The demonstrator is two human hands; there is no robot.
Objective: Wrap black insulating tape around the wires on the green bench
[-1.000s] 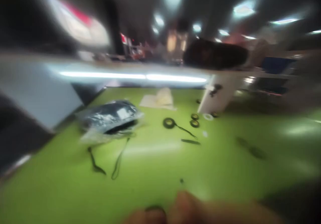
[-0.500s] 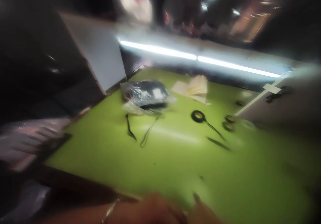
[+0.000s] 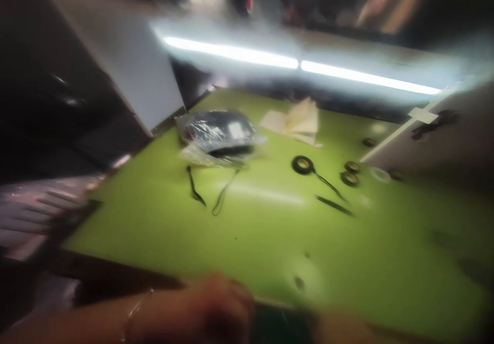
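Note:
At the bottom of the head view my left hand (image 3: 222, 308) is at the table's front edge, with a thin bracelet (image 3: 135, 308) on its wrist. Its fingers look curled closed; what they hold, if anything, is hidden. My right hand (image 3: 341, 327) shows only as a smeared patch at the lower frame edge, its fingers indistinct. Between the hands is a dark green surface (image 3: 283, 326) that I cannot identify. Nearest on the green tabletop (image 3: 185, 241) lies a small dark piece (image 3: 299, 282).
A clear plastic bag (image 3: 219, 133) with dark contents lies at the back left, beside an open booklet (image 3: 299, 123). Black tape (image 3: 302, 165), smaller rolls (image 3: 350, 173), dark straps (image 3: 196, 187) and a thin dark strip (image 3: 334, 205) lie around. Side panels and a lit tube (image 3: 231, 52) border the table.
My hands have moved apart, the left one leftward and the right one rightward, exposing the dark green surface between them. The view has tilted down a little. The tabletop items keep their places.

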